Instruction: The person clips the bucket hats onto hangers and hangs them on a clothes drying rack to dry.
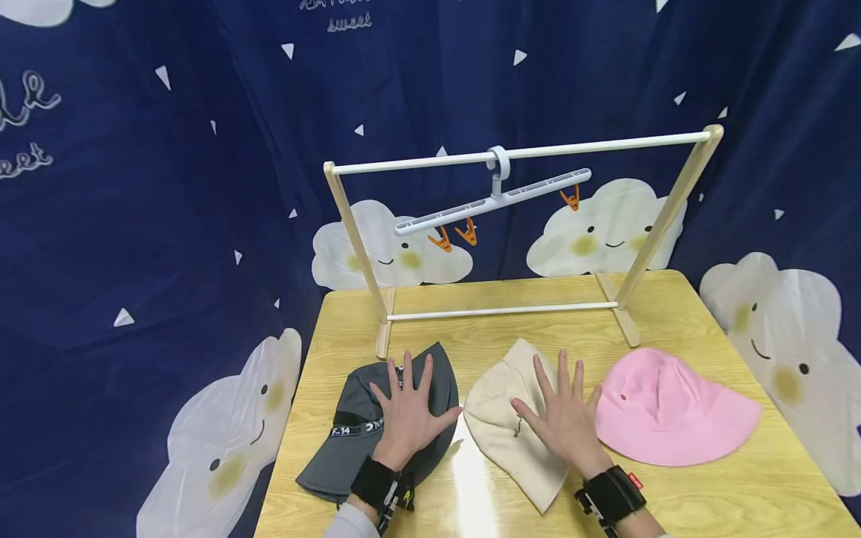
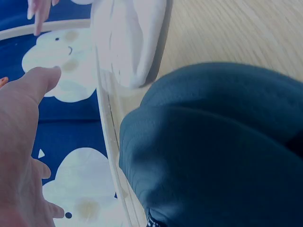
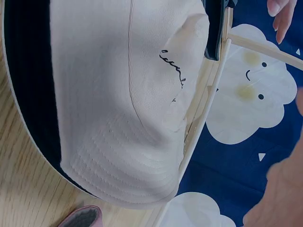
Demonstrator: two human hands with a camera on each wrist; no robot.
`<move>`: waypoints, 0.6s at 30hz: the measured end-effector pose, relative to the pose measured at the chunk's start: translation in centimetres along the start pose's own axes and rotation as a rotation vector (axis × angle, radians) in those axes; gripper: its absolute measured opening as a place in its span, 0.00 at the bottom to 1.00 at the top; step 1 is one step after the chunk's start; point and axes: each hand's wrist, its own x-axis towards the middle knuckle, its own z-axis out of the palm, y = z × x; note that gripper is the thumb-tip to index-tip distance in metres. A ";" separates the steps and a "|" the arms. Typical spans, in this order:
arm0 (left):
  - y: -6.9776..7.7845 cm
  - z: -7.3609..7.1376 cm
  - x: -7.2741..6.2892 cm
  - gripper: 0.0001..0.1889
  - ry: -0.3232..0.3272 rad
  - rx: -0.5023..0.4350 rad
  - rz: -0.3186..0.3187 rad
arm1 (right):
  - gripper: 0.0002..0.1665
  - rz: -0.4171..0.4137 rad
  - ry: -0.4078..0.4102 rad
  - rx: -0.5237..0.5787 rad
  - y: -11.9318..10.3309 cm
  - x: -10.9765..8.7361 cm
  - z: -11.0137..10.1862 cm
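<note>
My left hand [image 1: 409, 415] is spread wide above a dark grey bucket hat [image 1: 363, 396] with a lettered band, on the table's left side. Over the cream bucket hat [image 1: 507, 388] in the middle, my right hand [image 1: 565, 422] spreads its fingers too, and neither hand holds anything. A pink bucket hat [image 1: 673, 407] lies to the right. In the left wrist view the dark hat [image 2: 199, 151] fills the lower right beside my left hand [image 2: 21, 142]. Black stitched script shows on the cream hat [image 3: 109, 94] in the right wrist view, with my right hand [image 3: 284, 179] at the edge.
A wooden rack with a white top rail [image 1: 417, 161] stands at the back of the table [image 1: 525, 295]. From it hangs a tilted pale hanger [image 1: 471, 209] with orange clips [image 1: 467, 233]. A dark blue cloud-print curtain [image 1: 168, 224] surrounds the table behind.
</note>
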 end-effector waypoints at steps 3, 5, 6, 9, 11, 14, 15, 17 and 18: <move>-0.5 -0.3 0.4 0.61 -0.038 -0.015 -0.026 | 0.57 0.014 0.015 0.010 0.1 0.7 0.0; -0.8 -0.4 0.6 0.61 -0.045 -0.029 -0.043 | 0.57 0.020 0.016 0.020 0.2 1.0 0.0; -0.9 -0.4 0.7 0.61 -0.036 -0.033 -0.048 | 0.58 0.022 0.020 0.023 0.2 1.2 0.0; -1.4 -0.2 1.0 0.60 0.010 -0.049 -0.054 | 0.58 0.028 0.020 0.024 0.3 1.5 0.1; -1.7 -0.1 1.1 0.60 0.039 -0.060 -0.055 | 0.59 0.035 0.016 0.030 0.4 1.6 0.3; -1.9 0.1 1.4 0.59 0.057 -0.082 -0.065 | 0.60 0.043 0.020 0.052 0.6 1.7 0.7; -2.0 0.1 1.4 0.59 0.059 -0.089 -0.070 | 0.60 0.044 0.025 0.061 0.6 1.7 0.9; -2.1 0.2 1.4 0.59 0.055 -0.092 -0.085 | 0.60 0.050 0.035 0.082 0.7 1.6 1.3; -2.2 0.2 1.4 0.58 0.050 -0.097 -0.095 | 0.60 0.054 0.044 0.088 0.8 1.6 1.5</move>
